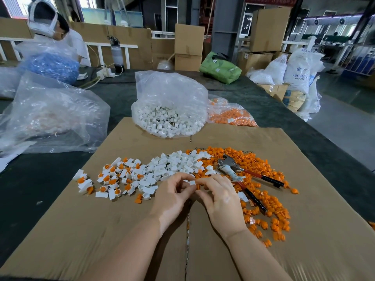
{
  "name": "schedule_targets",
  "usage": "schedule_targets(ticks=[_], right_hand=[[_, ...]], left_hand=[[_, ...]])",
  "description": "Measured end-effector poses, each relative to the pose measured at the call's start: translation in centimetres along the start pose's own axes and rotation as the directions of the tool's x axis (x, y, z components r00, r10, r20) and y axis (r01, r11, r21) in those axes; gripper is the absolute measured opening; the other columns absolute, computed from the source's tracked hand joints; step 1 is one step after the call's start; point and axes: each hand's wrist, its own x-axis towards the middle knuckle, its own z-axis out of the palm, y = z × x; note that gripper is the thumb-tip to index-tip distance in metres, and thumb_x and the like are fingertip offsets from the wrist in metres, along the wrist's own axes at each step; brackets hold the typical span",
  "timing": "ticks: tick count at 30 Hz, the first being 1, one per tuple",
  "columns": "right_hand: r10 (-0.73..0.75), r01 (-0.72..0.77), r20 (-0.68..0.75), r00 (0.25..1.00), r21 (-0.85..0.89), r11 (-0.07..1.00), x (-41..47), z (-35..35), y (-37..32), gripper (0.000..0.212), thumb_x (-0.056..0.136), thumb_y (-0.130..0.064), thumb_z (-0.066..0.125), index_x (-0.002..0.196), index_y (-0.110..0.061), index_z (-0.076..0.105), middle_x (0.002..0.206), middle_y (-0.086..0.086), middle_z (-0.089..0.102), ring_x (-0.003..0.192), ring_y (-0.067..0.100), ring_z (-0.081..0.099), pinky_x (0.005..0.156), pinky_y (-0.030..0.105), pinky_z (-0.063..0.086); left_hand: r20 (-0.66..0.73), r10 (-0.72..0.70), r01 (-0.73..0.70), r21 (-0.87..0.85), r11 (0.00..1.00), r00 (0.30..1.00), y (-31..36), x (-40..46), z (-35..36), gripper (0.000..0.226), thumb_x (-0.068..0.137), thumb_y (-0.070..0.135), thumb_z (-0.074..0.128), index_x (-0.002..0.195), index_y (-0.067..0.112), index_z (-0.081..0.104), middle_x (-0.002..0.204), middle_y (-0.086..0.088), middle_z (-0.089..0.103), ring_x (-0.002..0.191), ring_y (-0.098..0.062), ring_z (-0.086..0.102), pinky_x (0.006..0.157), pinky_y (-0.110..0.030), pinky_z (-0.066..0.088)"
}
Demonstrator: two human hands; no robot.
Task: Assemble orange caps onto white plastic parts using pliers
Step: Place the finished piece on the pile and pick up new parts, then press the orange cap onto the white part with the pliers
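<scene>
Two bare hands meet low in the middle of a flattened cardboard sheet (304, 230), fingertips together over one small piece. The left hand (172, 196) curls its thumb and forefinger into a pinch on a white plastic part (192, 182), and the right hand (220, 196) pinches from the other side, where an orange cap (197, 186) shows just beneath the white piece; how far the cap is seated cannot be told. At about 1 o'clock from the hands, red-handled pliers (239, 171) lie untouched on a spread of loose orange caps (263, 199) that runs from 1 o'clock round to 4 o'clock. At 12 o'clock, just beyond the fingertips, sits a heap of bare white parts (178, 162). At 9 to 10 o'clock, a scatter of white parts with orange already in them (113, 177) lies on the cardboard. Farther off at 12 o'clock, an open clear bag of white parts (168, 118) stands on the sheet's far edge, with a bag of orange caps (231, 116) just to its 3 o'clock side. At 10 o'clock a large crumpled clear bag (50, 118) rests on the dark table (30, 189). Another person (50, 23) in white headgear sits at the far 11 o'clock corner.
</scene>
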Motion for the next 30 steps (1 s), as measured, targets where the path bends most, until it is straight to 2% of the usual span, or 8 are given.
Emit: schedule_targets(ticks=[9,14,16,19,21,23,26,30], right_hand=[[0.01,-0.01,-0.008,1.0,-0.025,1.0,-0.1,0.1,0.1,0.029,0.079,-0.011,0.074,0.108,-0.012,0.069,0.09,0.0,0.063,0.088,0.019,0.058,0.08,0.035,0.048],[0.193,-0.223,-0.133,0.972,-0.274,0.936,0.9,-1.7,1.8,0.036,0.085,-0.024,0.067,0.119,-0.013,0.062,0.113,0.005,0.062,0.11,0.026,0.054,0.094,0.041,0.038],[0.394,-0.392,-0.087,0.915,-0.418,0.819,1.8,-3.0,2.9,0.047,0.091,-0.032,0.055,0.134,-0.015,0.047,0.131,0.006,0.05,0.125,0.025,0.04,0.106,0.041,0.026],[0.638,-0.513,0.039,0.769,-0.558,0.652,2.9,-4.4,4.5,0.061,0.089,-0.037,0.047,0.143,-0.017,0.028,0.145,0.009,0.033,0.137,0.028,0.022,0.114,0.048,0.009],[0.717,-0.529,0.135,0.683,-0.586,0.614,3.3,-4.7,5.2,0.066,0.085,-0.038,0.048,0.144,-0.017,0.025,0.148,0.01,0.029,0.14,0.029,0.016,0.113,0.053,0.002],[0.734,-0.513,0.184,0.653,-0.606,0.608,3.6,-4.8,5.4,0.066,0.085,-0.04,0.048,0.142,-0.017,0.027,0.147,0.009,0.03,0.14,0.029,0.018,0.112,0.055,0.0],[0.675,-0.416,0.189,0.713,-0.661,0.625,3.4,-4.8,5.3,0.055,0.088,-0.048,0.044,0.134,-0.018,0.038,0.139,0.009,0.038,0.132,0.03,0.028,0.112,0.055,0.004],[0.513,-0.237,0.16,0.843,-0.746,0.622,3.1,-4.8,4.4,0.035,0.091,-0.04,0.039,0.114,-0.015,0.047,0.122,0.008,0.047,0.111,0.028,0.041,0.099,0.04,0.031]], left_hand=[[-0.006,-0.018,0.018,0.005,1.0,1.0,0.0,0.1,0.0,0.011,0.087,0.018,0.066,0.092,0.028,0.065,0.061,0.009,0.056,0.057,0.0,0.051,0.055,-0.009,0.04],[-0.007,-0.053,0.053,0.0,0.999,0.999,-0.2,0.4,0.0,0.01,0.087,0.021,0.067,0.092,0.029,0.064,0.059,0.011,0.055,0.056,0.0,0.052,0.056,-0.008,0.04],[-0.015,-0.068,0.068,0.012,0.998,0.998,-0.3,0.6,0.0,0.011,0.087,0.02,0.067,0.092,0.03,0.063,0.057,0.013,0.054,0.058,0.0,0.053,0.058,-0.009,0.041],[-0.04,-0.077,0.078,0.017,0.997,0.996,-0.1,0.7,0.1,0.011,0.087,0.02,0.066,0.091,0.03,0.063,0.069,-0.005,0.063,0.067,-0.011,0.06,0.061,-0.008,0.042],[-0.043,-0.085,0.086,0.012,0.996,0.995,0.1,0.6,0.1,0.01,0.087,0.021,0.066,0.091,0.029,0.062,0.078,-0.01,0.067,0.069,-0.009,0.062,0.063,-0.012,0.042],[-0.041,-0.104,0.104,0.0,0.995,0.994,0.3,0.7,0.1,0.009,0.087,0.021,0.066,0.092,0.028,0.062,0.081,-0.011,0.067,0.069,-0.006,0.061,0.065,-0.016,0.04],[-0.048,-0.113,0.113,-0.002,0.994,0.992,0.4,0.7,0.1,0.008,0.087,0.022,0.065,0.093,0.028,0.063,0.082,-0.013,0.067,0.071,-0.008,0.061,0.067,-0.017,0.038],[-0.064,-0.122,0.121,-0.023,0.992,0.99,0.4,0.8,0.1,0.008,0.088,0.02,0.065,0.092,0.027,0.063,0.075,-0.011,0.065,0.07,-0.011,0.059,0.069,-0.021,0.043]])
